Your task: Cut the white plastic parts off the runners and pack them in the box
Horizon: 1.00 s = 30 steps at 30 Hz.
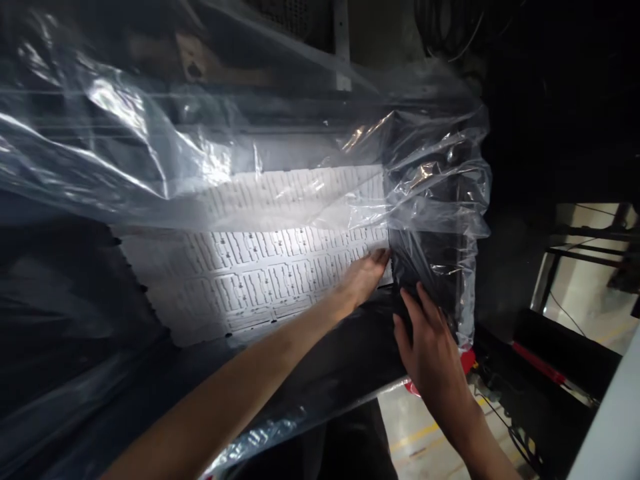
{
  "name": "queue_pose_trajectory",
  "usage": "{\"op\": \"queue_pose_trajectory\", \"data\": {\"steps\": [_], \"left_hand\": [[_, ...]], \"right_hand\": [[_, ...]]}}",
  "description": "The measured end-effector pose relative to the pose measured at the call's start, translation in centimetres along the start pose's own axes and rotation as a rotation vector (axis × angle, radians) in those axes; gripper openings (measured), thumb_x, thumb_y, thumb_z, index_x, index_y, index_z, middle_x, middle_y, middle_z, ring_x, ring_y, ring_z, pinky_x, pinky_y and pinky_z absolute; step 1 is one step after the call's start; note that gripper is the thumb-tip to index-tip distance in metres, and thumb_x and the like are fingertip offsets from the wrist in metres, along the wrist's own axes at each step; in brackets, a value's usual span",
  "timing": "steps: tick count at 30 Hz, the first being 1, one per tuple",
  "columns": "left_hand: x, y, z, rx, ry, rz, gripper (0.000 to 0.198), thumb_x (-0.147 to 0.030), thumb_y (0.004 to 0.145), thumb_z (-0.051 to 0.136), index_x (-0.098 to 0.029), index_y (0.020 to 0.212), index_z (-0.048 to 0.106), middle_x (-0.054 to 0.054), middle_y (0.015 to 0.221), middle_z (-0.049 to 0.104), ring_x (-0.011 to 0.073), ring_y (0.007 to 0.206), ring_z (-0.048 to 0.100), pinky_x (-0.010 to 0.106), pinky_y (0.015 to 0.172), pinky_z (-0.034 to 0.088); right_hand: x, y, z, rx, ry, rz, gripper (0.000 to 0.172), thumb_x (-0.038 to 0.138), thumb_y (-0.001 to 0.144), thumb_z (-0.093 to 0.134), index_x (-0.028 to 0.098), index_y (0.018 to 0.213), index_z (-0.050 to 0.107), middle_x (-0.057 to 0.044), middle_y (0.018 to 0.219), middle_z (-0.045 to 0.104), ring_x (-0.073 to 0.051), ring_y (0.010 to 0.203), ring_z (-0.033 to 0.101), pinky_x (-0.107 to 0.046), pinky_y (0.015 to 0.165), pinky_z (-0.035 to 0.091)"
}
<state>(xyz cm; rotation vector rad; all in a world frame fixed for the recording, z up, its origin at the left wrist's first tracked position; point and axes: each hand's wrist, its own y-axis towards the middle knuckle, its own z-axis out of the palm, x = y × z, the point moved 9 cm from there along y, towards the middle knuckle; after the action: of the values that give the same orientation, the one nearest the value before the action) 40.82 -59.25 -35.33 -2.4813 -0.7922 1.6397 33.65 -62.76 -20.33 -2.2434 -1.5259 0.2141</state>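
1. A white panel with rows of raised or cut line patterns lies across the centre of the frame, in a dark container; clear plastic film hangs over its upper part.

2. The left hand reaches in from the bottom left to the panel's right edge, right of centre. Its fingers lie close together; I cannot tell whether this grip pinches the edge or only rests there. If it presses hard on one corner, the panel could tip or bend.

3. The right hand, lower right of centre, has its grip spread, fingers apart, holding nothing visible, just beside dark wrinkled lining. Pushing against those folds could drag the lining or tear it.

4. The film is loose and crumpled from the upper left to the right of centre. It could slip down over the panel, or catch between fingers and panel edge.

5. The left forearm passes above the panel's lower edge; lowered, it could rub the patterned face.

6. Bright glare at centre and deep shadow at left could hide a badly seated edge.
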Motion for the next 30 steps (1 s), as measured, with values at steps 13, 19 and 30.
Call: {"op": "queue_pose_trajectory", "data": {"steps": [13,19,30], "left_hand": [[0.1,-1.7,3.4,0.149,0.363,0.147,0.053,-0.007,0.096,0.045,-0.013,0.148,0.056,0.015,0.165,0.042,0.0336,0.157,0.03,0.057,0.13,0.022],[0.2,-1.9,3.5,0.174,0.362,0.119,0.054,-0.009,0.098,0.046,-0.016,0.152,0.052,0.015,0.166,0.042,0.0328,0.158,0.029,0.057,0.131,0.018],[-4.8,-17.7,-3.5,0.022,0.203,-0.462,0.043,-0.042,0.108,0.046,-0.021,0.145,0.056,0.013,0.14,0.064,0.0286,0.126,0.064,0.052,0.106,0.054]], "right_hand": [[-0.5,-0.3,0.5,0.016,0.066,0.009,0.044,0.028,0.107,0.044,0.012,0.144,0.062,-0.021,0.157,0.05,-0.036,0.14,0.056,-0.055,0.11,0.054],[-0.6,-0.1,0.6,-0.006,0.098,-0.021,0.044,0.027,0.106,0.044,0.012,0.143,0.063,-0.021,0.156,0.052,-0.036,0.14,0.056,-0.055,0.111,0.053],[-3.1,0.0,4.5,0.065,0.349,-0.165,0.048,0.039,0.1,0.044,0.019,0.138,0.066,-0.016,0.149,0.06,-0.033,0.13,0.064,-0.053,0.113,0.052]]}}
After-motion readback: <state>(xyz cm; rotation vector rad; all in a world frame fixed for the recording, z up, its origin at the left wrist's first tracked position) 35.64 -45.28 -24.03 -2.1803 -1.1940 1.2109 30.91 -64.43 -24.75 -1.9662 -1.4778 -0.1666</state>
